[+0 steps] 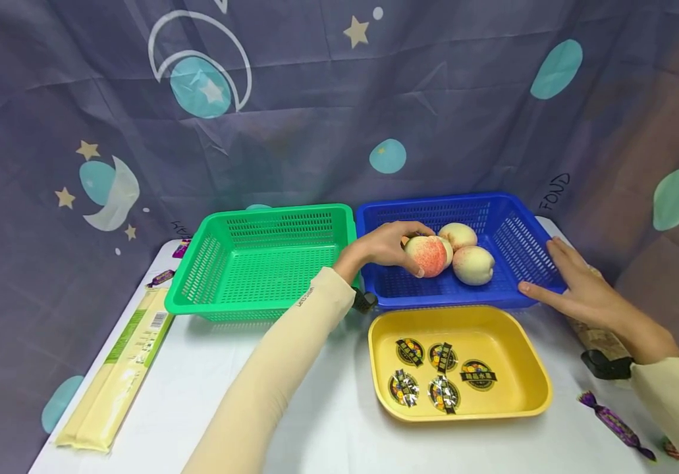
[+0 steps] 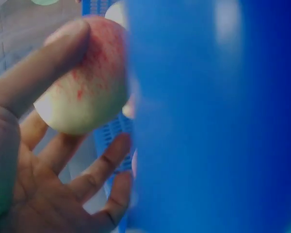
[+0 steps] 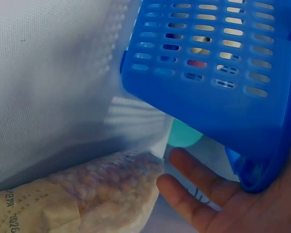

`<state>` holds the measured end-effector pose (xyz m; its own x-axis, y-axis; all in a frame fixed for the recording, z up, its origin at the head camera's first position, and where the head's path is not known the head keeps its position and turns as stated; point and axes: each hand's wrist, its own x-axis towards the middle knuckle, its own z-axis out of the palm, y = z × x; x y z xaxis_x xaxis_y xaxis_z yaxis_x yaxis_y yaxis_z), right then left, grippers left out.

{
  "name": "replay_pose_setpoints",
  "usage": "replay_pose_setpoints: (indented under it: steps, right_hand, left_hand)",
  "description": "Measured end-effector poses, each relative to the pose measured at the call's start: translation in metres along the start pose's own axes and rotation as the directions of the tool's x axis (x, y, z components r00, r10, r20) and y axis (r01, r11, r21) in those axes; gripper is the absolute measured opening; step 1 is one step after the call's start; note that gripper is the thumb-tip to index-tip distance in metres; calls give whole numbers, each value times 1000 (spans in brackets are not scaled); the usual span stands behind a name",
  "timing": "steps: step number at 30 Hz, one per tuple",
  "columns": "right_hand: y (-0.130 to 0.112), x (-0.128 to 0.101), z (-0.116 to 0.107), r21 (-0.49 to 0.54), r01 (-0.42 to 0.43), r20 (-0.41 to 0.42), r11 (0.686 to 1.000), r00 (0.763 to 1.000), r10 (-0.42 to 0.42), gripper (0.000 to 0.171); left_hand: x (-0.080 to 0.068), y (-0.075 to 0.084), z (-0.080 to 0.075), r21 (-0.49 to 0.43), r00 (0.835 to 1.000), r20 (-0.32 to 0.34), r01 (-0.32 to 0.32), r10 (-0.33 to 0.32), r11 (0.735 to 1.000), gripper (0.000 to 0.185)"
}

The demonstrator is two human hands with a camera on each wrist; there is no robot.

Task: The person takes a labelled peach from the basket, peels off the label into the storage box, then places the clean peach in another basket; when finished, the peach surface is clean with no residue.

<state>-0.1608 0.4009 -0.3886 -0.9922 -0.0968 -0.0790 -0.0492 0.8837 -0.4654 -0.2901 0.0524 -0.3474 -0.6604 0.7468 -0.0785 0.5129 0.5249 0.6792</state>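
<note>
Left hand (image 1: 383,247): your fingers curl round a peach (image 1: 426,255) in the blue basket (image 1: 525,240).
Right hand (image 1: 576,289): your straight fingers press the basket's corner.

The backdrop cloth (image 1: 612,131) reads "FOND" beside the blue basket (image 1: 517,224); other print is too small to read.

Baskets: two side by side at the back of my worktop (image 1: 327,421).
Peaches (image 1: 473,264): in the right basket (image 1: 511,227).
Tray (image 1: 529,355): before that basket.
Packet (image 1: 116,375): far left.
</note>
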Motion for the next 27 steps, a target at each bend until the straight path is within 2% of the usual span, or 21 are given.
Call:
replay_pose_setpoints:
  steps: [6, 11, 16, 21, 27]
  right_hand:
    - [1, -1, -1, -2, -5, 2, 1000, 1000, 5, 104]
    - [2, -1, -1, -2, -2, 2, 1000, 1000, 2, 104]
    - [3, -1, -1, -3, 7, -11, 1000, 1000, -7, 104]
    - [3, -1, -1, -1, 10, -9, 1000, 1000, -10, 103]
    - [2, 0, 1, 10, 11, -7, 1000, 1000, -11, 103]
  left_hand:
    - [4, 3, 2, 58, 999, 42, 24, -27, 998, 77]
    - [2, 10, -3, 84, 996, 82, 18, -25, 996, 77]
    - [1, 21, -11, 86, 997, 75, -2, -4, 996, 76]
    - [11, 23, -13, 99, 998, 68, 4, -11, 995, 78]
    - [24, 17, -6, 75, 997, 77, 19, -25, 997, 76]
